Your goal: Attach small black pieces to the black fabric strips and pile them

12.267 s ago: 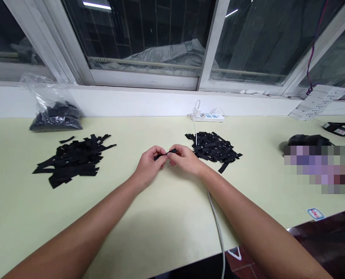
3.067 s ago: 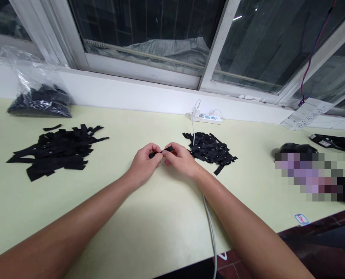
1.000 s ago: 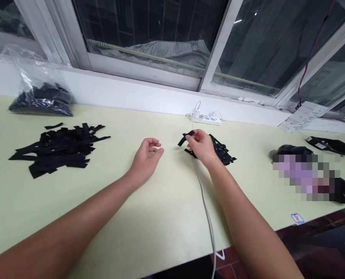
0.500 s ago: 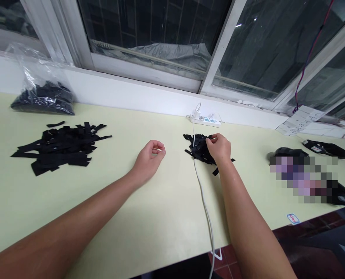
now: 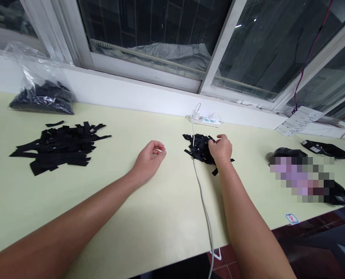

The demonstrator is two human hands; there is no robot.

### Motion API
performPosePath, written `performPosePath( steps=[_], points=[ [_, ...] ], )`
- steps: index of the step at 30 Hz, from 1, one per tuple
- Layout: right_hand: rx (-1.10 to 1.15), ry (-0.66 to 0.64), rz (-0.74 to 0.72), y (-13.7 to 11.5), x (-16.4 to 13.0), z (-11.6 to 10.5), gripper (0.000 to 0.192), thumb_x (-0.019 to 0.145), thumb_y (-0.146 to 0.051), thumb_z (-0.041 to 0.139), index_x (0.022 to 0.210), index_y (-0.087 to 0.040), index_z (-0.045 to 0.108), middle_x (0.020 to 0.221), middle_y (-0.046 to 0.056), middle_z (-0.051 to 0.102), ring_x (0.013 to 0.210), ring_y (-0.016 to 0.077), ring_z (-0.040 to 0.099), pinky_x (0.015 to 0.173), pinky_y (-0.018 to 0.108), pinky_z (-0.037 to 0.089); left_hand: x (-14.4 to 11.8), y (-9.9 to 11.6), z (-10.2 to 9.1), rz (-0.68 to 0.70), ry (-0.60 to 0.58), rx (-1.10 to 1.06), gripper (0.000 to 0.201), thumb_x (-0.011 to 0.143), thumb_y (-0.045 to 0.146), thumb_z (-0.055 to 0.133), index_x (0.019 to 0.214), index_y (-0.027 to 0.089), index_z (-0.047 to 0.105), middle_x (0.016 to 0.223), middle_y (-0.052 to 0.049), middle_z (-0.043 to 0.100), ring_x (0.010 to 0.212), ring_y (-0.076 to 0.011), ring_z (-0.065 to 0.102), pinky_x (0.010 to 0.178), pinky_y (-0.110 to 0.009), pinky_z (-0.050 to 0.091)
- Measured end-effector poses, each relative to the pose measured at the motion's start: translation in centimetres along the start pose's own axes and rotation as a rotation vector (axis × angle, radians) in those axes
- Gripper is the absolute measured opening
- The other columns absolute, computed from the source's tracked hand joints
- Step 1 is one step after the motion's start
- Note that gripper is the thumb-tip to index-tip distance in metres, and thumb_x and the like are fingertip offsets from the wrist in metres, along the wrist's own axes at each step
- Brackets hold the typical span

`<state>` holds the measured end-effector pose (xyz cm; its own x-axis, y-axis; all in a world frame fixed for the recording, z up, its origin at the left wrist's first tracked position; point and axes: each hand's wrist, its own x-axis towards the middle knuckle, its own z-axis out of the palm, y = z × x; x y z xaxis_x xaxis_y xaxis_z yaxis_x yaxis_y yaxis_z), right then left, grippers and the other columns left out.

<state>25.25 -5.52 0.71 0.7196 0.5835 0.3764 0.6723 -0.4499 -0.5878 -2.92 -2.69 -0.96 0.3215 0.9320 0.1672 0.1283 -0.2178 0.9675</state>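
Observation:
My left hand (image 5: 149, 162) hovers or rests over the middle of the table, its fingers curled and the thumb tip close to them; no object shows in it. On the right, my right hand (image 5: 221, 150) is at the edge of a small pile of black fabric strips (image 5: 200, 146), thumb and fingers apart. Its lower fingers are partly hidden. A larger pile of black strips (image 5: 62, 145) lies on the left, with one loose strip (image 5: 55, 124) behind it.
A clear plastic bag (image 5: 43, 95) of black pieces stands back left. A white cable (image 5: 203, 193) runs across the right pile from a power strip (image 5: 206, 121). Black objects (image 5: 326, 149) and a blurred patch sit far right. A small label (image 5: 291, 218) marks the table's front edge.
My right hand has shifted slightly right and its fingers have spread, with the index finger raised. My left hand has hardly moved.

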Motion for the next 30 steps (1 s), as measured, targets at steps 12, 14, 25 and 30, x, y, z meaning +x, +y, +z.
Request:
performPosePath(
  steps=[12,14,25,30],
  points=[
    [0.394,0.039,-0.221,-5.2,-5.0,1.4,0.041,0.087,-0.044,0.053,0.064,-0.025,0.025,0.057,-0.006,0.028,0.054,0.0132,0.029,0.058,0.03,0.033,-1.1,1.3,-0.3,0.241,-0.092,0.3,0.018,0.09,0.04,0.058,0.086,0.023,0.054,0.085,-0.001,0.062,0.074,-0.0166,0.054,0.068,-0.03,0.04],
    [0.497,-0.006,-0.168,-5.7,-5.5,1.5,0.049,0.087,-0.045,0.053,0.061,-0.025,0.017,0.055,-0.006,0.019,0.052,0.0124,0.021,0.054,0.03,0.028,-1.3,1.6,-0.6,0.366,-0.115,0.454,0.025,0.087,0.04,0.06,0.076,0.022,0.046,0.072,0.002,0.055,0.063,-0.0148,0.045,0.061,-0.03,0.034],
    [0.553,-0.26,-0.339,-6.3,-7.5,2.6,0.051,0.084,-0.043,0.055,0.056,-0.024,0.017,0.053,-0.006,0.017,0.052,0.0101,0.021,0.053,0.028,0.024,0.0,1.0,-1.8,0.445,-0.118,0.659,0.049,0.092,0.042,0.047,0.054,0.021,0.025,0.049,0.003,0.025,0.048,-0.0143,0.024,0.056,-0.033,0.026],
    [0.504,-0.311,-0.374,-6.2,-7.2,2.7,0.034,0.085,-0.044,0.058,0.063,-0.022,0.043,0.06,-0.005,0.046,0.057,0.0115,0.04,0.059,0.027,0.035,1.3,0.4,-3.2,0.371,0.057,0.74,0.038,0.086,0.055,0.06,0.106,0.023,0.061,0.115,-0.012,0.067,0.111,-0.032,0.058,0.097,-0.045,0.042]
  ],
)
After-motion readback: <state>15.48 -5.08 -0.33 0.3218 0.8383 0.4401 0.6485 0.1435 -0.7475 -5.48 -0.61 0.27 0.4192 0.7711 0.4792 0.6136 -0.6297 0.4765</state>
